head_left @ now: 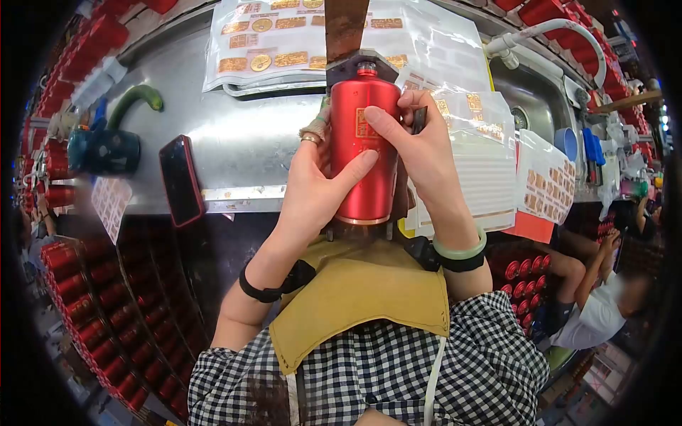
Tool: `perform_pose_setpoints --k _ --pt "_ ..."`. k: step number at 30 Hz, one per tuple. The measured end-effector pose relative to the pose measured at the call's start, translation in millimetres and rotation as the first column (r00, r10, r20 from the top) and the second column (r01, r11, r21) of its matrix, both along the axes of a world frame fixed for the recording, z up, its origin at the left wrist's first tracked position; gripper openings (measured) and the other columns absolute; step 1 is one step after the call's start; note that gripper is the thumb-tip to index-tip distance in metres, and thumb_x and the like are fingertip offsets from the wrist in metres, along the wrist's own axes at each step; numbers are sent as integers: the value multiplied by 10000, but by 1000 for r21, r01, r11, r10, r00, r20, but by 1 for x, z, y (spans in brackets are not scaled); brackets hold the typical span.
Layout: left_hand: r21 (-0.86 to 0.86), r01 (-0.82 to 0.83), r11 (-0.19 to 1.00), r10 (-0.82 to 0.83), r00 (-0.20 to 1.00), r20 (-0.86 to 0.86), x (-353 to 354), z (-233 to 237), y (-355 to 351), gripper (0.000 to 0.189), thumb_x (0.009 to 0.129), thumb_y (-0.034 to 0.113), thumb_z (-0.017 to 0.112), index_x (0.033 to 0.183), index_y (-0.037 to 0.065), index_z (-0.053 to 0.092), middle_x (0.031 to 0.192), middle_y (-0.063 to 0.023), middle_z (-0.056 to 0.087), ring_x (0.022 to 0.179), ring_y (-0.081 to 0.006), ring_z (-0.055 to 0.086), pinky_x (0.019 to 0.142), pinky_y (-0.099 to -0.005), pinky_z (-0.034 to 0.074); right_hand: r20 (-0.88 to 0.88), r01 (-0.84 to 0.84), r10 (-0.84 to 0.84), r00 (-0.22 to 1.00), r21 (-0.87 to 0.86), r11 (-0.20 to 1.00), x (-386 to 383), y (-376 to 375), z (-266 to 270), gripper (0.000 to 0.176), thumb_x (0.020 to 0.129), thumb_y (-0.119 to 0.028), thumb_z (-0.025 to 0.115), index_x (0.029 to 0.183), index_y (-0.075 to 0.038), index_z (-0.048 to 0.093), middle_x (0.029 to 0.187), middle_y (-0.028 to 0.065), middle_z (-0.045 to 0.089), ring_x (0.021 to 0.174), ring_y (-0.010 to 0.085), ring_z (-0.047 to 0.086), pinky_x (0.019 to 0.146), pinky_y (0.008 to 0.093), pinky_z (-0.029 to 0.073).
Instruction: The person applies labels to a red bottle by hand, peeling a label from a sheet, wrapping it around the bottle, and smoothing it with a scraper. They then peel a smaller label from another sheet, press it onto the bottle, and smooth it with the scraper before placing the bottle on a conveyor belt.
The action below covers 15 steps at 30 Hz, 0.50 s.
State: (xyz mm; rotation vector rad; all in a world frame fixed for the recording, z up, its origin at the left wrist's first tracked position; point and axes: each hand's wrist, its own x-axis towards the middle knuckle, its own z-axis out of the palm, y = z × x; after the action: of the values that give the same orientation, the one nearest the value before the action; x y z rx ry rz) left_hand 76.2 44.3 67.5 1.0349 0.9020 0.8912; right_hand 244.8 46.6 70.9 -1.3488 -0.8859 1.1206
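A red metallic bottle (362, 177) with a narrow neck lies in front of me, neck pointing away. It carries a gold rectangular sticker (366, 122) on its upper part. My left hand (323, 181) grips the bottle's left side, its thumb lying on the surface below the sticker; a wrap and a ring show on its fingers. My right hand (419, 135) is at the right side, thumb pressed at the sticker's edge. Between its curled fingers sits a small dark tool (420, 119), whose kind I cannot make out.
Sheets of gold stickers (273, 42) lie at the back, with another sheet (543, 177) at right. A phone (181, 181), a teal mug (106, 150) and a sink (536, 92) flank the metal bench (234, 135). Red bottles (106, 312) fill racks at lower left. Another person (597, 312) sits at right.
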Motion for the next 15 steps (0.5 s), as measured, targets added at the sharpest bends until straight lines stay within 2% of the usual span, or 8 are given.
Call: perform_pose_setpoints --k 6,9,11,15 --pt "-15 -16 1000 16 999 39 0 0 -1 791 945 147 794 1566 -46 342 1469 -183 540 1336 -221 570 1128 -382 476 24 3 -3 1000 -17 1000 -1 -1 4 372 868 -181 894 1018 -83 568 885 -51 479 805 44 439 732 186 393" --pt "-7 -14 1000 14 1000 -1 1 2 0 795 946 149 793 1568 -48 339 1472 -183 537 1344 -224 564 1130 -383 473 -48 9 -10 999 -36 999 -1 -1 8 351 885 -192 881 1009 -87 570 877 -56 477 800 41 436 732 188 386" --pt "-6 -11 1000 11 1000 2 1 1 0 802 943 154 798 1567 -51 339 1474 -185 535 1345 -225 563 1129 -384 472 24 -1 2 1000 -19 1000 2 0 3 329 904 -196 864 1011 -86 573 874 -58 475 804 37 438 730 188 378" --pt "19 -3 1000 3 1000 -24 -1 -4 0 766 969 160 772 1566 -56 343 1465 -175 551 1342 -217 564 1133 -381 464 22 9 -9 1000 4 1000 2 -1 2 309 915 -194 854 1025 -85 587 866 -60 492 781 32 442 713 191 376"
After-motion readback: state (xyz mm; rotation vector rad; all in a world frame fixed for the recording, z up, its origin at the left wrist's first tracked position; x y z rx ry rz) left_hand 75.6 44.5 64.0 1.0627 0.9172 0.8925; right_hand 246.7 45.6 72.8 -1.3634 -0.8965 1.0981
